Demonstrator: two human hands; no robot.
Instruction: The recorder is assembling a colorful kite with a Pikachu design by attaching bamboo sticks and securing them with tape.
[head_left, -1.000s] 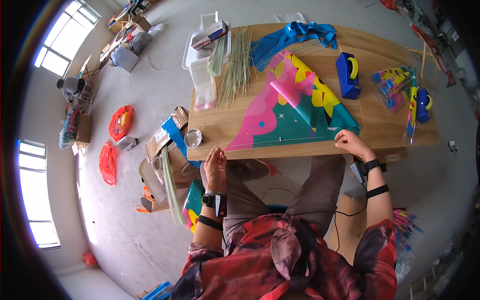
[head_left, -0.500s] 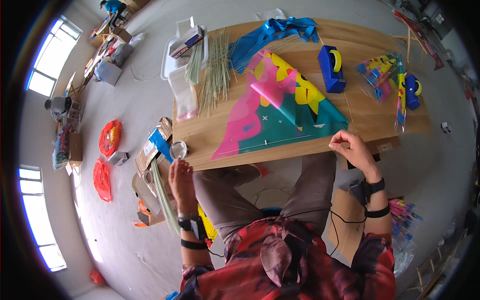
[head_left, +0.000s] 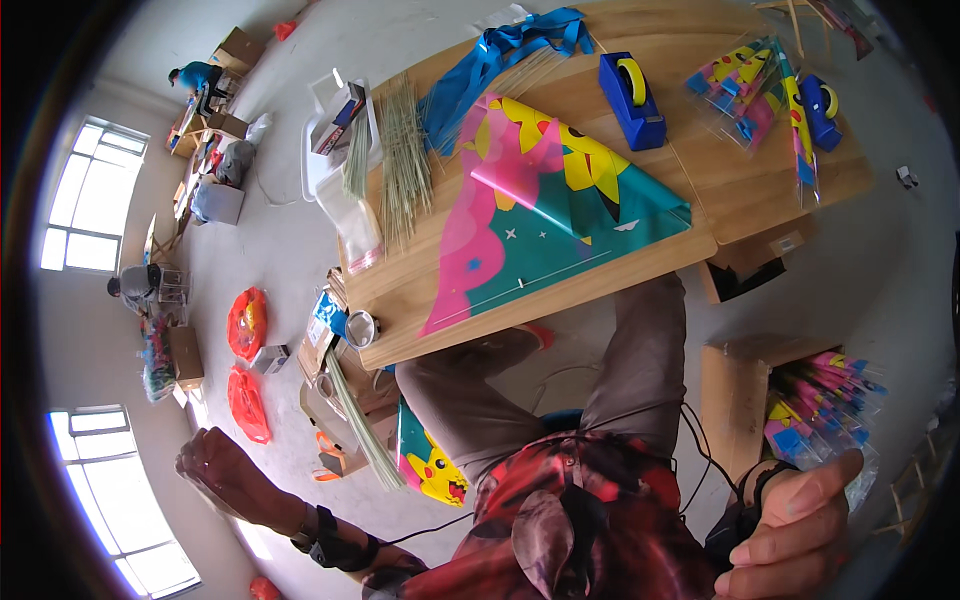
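My left hand (head_left: pixel 235 480) is out to the left over the floor, its fingers bunched together; anything between them is too small to see. Close to the camera at the lower right, my right hand (head_left: pixel 800 525) has curled fingers, and their grip is hidden. Neither hand touches the table. Before me lies a folded triangular sheet, like a kite sail (head_left: pixel 545 245), in pink, teal and yellow cartoon print. A thin white rod (head_left: pixel 560 270) with a small white fitting runs along its near edge.
The wooden table (head_left: pixel 640 250) bears thin pale sticks (head_left: pixel 400 160), blue ribbon (head_left: pixel 480 80), a blue tape dispenser (head_left: pixel 635 110) and bagged printed pieces (head_left: pixel 735 95). A tape roll (head_left: pixel 362 328) sits at its left corner. A cardboard box (head_left: pixel 735 400) stands at right. Other people work far left.
Both hands have moved apart and back from the table edge, the left outward and the right down toward the camera. The view has tilted; the sheet stays put on the table.
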